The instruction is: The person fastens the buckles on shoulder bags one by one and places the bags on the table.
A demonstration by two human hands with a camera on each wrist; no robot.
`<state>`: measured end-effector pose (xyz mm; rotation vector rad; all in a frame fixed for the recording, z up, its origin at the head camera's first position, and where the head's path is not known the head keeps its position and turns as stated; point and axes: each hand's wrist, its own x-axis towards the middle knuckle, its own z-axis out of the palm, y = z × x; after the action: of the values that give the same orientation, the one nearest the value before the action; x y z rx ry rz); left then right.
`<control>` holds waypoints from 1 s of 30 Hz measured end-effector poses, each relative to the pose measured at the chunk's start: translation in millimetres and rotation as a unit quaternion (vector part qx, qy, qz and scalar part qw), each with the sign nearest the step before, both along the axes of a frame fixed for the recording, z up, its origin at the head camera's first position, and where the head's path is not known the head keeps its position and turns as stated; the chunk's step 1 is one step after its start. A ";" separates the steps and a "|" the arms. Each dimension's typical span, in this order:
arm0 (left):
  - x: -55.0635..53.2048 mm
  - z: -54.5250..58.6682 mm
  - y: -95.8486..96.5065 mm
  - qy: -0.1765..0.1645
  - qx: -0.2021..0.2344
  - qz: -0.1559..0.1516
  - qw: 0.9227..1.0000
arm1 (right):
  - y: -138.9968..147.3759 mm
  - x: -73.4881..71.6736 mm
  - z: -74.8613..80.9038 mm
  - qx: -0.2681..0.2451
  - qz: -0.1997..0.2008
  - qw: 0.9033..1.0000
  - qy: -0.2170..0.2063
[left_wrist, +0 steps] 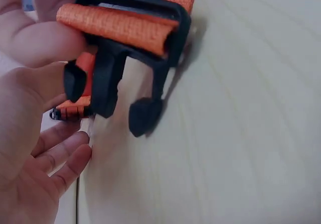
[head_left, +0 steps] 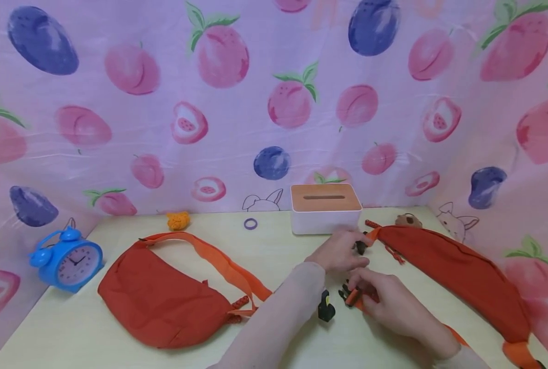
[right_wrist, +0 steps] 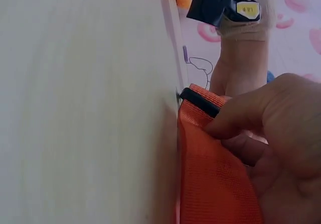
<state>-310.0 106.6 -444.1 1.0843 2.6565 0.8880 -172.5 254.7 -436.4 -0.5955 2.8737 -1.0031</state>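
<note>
My left hand (head_left: 340,251) pinches a black buckle half (head_left: 361,247) on the short orange strap at the near end of the right red waist bag (head_left: 454,271). In the left wrist view its other fingers (left_wrist: 65,163) are spread loosely. My right hand (head_left: 394,300) pinches the orange webbing (right_wrist: 215,169) just behind the pronged buckle half (left_wrist: 125,48). Its prongs point away from the right hand, and the two halves are apart. The right fingertips press the webbing beside the black bar (right_wrist: 198,101) in the right wrist view.
A second red waist bag (head_left: 163,297) with an orange strap lies left. A blue alarm clock (head_left: 71,261), orange figure (head_left: 178,221), purple ring (head_left: 250,223), tissue box (head_left: 325,220) and brown object (head_left: 408,220) stand along the sides and back. A black wrist camera (head_left: 325,307) sits by the left sleeve.
</note>
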 end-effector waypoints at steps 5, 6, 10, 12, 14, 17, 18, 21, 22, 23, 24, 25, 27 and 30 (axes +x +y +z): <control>-2.5 -2.8 -1.9 0.017 0.010 0.004 1.000 | 0.3 -1.9 -0.1 0.012 -0.036 0.999 -0.022; -2.5 -3.0 -2.6 0.017 0.017 0.010 1.000 | 0.0 -2.1 0.0 0.016 -0.045 0.999 -0.019; -2.1 -2.3 -6.2 0.033 0.058 0.034 0.997 | -1.4 -0.7 1.3 0.021 -0.080 0.997 0.005; -2.0 -1.3 -8.2 0.046 0.079 0.042 0.995 | -1.8 0.3 2.7 0.014 -0.091 0.996 0.015; -2.4 -0.5 -10.4 0.061 0.095 0.047 0.992 | -2.0 1.3 4.0 0.002 -0.096 0.995 0.028; -2.8 1.0 -16.0 0.066 0.115 0.052 0.990 | -2.0 1.9 5.8 -0.016 -0.099 0.993 0.063; -3.1 1.3 -18.5 0.065 0.122 0.052 0.989 | -1.8 1.9 6.3 -0.021 -0.100 0.992 0.074; -3.3 4.6 -27.5 0.063 0.149 0.045 0.986 | -0.8 1.0 8.0 -0.035 -0.108 0.989 0.091; -3.5 5.9 -30.7 0.064 0.159 0.040 0.984 | -0.4 0.7 8.4 -0.037 -0.112 0.989 0.090; -3.7 7.4 -33.8 0.069 0.168 0.034 0.983 | 0.0 0.4 8.8 -0.040 -0.116 0.989 0.086; -3.9 9.1 -36.9 0.075 0.174 0.028 0.981 | 0.4 0.0 9.2 -0.045 -0.119 0.988 0.083; -4.0 10.9 -39.7 0.078 0.181 0.023 0.980 | 0.8 -0.3 9.5 -0.050 -0.122 0.988 0.079; -4.3 13.8 -45.1 0.077 0.192 0.013 0.978 | 1.7 -0.4 10.0 -0.059 -0.128 0.987 0.075; -2.8 18.7 -52.8 0.061 0.202 0.009 0.978 | 2.8 0.1 10.6 -0.071 -0.136 0.985 0.081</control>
<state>-312.8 53.8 -425.4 1.2308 2.6499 1.4554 -172.4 257.5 -425.8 -0.3073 3.1082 -1.2601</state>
